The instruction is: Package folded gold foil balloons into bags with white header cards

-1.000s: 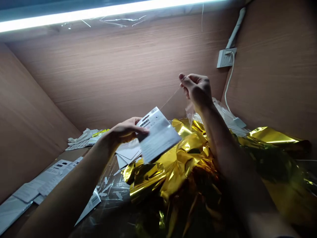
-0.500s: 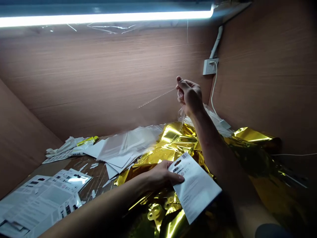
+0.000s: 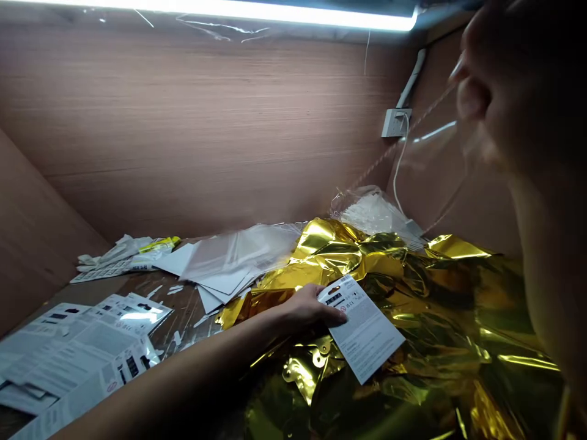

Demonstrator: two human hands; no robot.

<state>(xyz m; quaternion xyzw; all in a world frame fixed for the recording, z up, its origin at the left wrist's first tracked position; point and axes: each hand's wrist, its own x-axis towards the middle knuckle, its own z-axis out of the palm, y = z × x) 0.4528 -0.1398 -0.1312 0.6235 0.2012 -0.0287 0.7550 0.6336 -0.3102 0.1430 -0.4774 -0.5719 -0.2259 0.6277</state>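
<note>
My left hand [image 3: 309,310] grips a white printed card [image 3: 367,333] by its upper left corner, thumb on top. The card has a hang hole, small dark pictures and lines of print. Beneath it lies crumpled gold foil [image 3: 330,253]. Close to the camera at the upper right, my right hand [image 3: 498,91] is dark and partly blurred, with its fingers closed in a pinch. From them hangs a clear plastic strip [image 3: 435,131] with dotted edges, smeared by motion.
Several printed cards [image 3: 68,348] are piled at the left. White sheets [image 3: 224,284] and clear plastic sleeves [image 3: 243,247] lie behind. A clear bag with white contents [image 3: 373,211] rests near the back corner, below a wall socket [image 3: 397,122] and its cable. Wooden panels [image 3: 206,134] surround the table.
My right hand has moved up, right and nearer the camera with the clear strip. My left hand still holds the card in nearly the same place. The view has shifted slightly.
</note>
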